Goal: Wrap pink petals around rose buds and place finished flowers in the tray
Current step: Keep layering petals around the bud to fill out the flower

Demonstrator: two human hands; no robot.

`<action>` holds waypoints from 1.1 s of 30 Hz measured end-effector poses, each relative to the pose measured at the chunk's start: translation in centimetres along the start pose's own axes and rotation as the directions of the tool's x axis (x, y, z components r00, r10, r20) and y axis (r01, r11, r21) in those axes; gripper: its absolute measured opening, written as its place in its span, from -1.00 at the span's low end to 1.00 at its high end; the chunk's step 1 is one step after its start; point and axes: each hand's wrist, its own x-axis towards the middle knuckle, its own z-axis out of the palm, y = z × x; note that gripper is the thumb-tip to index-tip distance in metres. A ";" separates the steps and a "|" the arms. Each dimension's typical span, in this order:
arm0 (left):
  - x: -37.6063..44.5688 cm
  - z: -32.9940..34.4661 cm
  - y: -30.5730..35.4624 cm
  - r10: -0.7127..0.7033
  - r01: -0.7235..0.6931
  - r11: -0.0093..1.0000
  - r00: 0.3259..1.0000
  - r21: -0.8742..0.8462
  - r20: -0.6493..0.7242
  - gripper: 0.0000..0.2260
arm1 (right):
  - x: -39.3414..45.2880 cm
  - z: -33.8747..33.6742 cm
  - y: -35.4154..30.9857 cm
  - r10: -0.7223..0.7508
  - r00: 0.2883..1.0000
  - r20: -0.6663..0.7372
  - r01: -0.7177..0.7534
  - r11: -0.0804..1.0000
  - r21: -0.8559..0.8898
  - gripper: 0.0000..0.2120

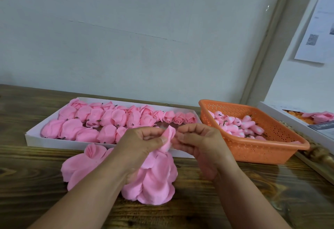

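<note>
My left hand (pixel 142 141) and my right hand (pixel 198 142) meet above the table, both pinching a small pink rose bud with a petal (pixel 169 138) around it. Beneath them a heap of loose pink petals (pixel 153 183) lies on the wood, spreading to the left. Behind the hands sits a flat white tray (pixel 36 138) filled with several finished pink roses (pixel 108 118). An orange perforated basket (pixel 256 149) to the right holds several bare buds (pixel 242 125).
The wooden table (pixel 253 201) runs along a pale wall. At the far right edge stands a white box (pixel 296 122) with more pink and orange flowers. A printed sheet (pixel 319 26) hangs on the wall at upper right.
</note>
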 end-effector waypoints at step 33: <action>-0.2 1.3 -0.3 -0.282 0.275 0.893 0.959 -0.357 0.034 -0.75 | 0.4 -0.1 0.5 -0.229 0.958 -0.171 0.213 0.971 -0.105 -0.73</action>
